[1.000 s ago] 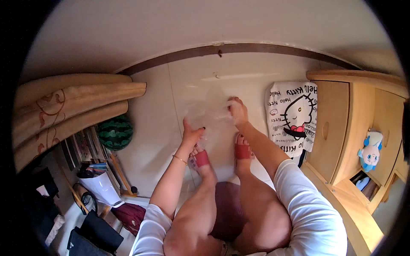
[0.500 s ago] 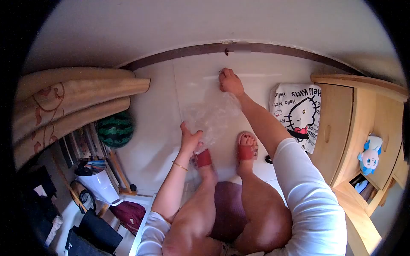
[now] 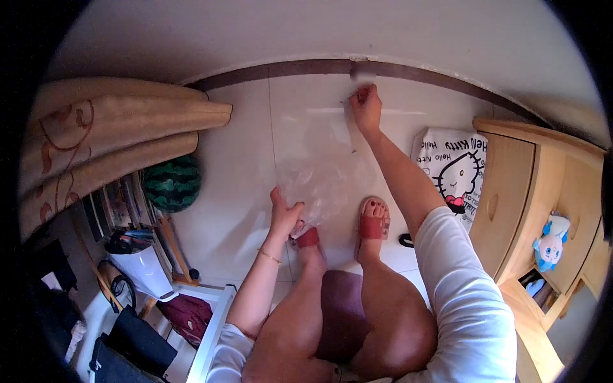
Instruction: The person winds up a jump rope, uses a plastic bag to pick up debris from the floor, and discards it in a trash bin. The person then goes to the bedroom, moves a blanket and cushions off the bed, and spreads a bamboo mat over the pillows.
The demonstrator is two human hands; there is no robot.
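Note:
A clear plastic bag (image 3: 322, 185) spreads over the pale floor in front of my feet. Its near edge is in the closed fingers of my left hand (image 3: 285, 216), just above the red slipper (image 3: 308, 237) on my left foot. My right hand (image 3: 367, 112) reaches far out to the floor beside the dark skirting. Those fingers are pinched together around a small dark bit (image 3: 363, 95), too small to name. A tiny dark speck (image 3: 354, 151) shows below that hand, near the bag's far side.
A white Hello Kitty bag (image 3: 452, 169) stands on the right, against a wooden cabinet (image 3: 501, 185) with a blue-haired doll (image 3: 551, 242). To the left are a watermelon-patterned ball (image 3: 171, 184), hanging tan cloth (image 3: 128, 127) and a white bin (image 3: 143, 271). Dark skirting (image 3: 268, 71) runs along the wall.
My right hand has moved farther out, up to the skirting, and its fingers have closed over the dark bit there. My left hand stays with the plastic bag; the view has shifted slightly.

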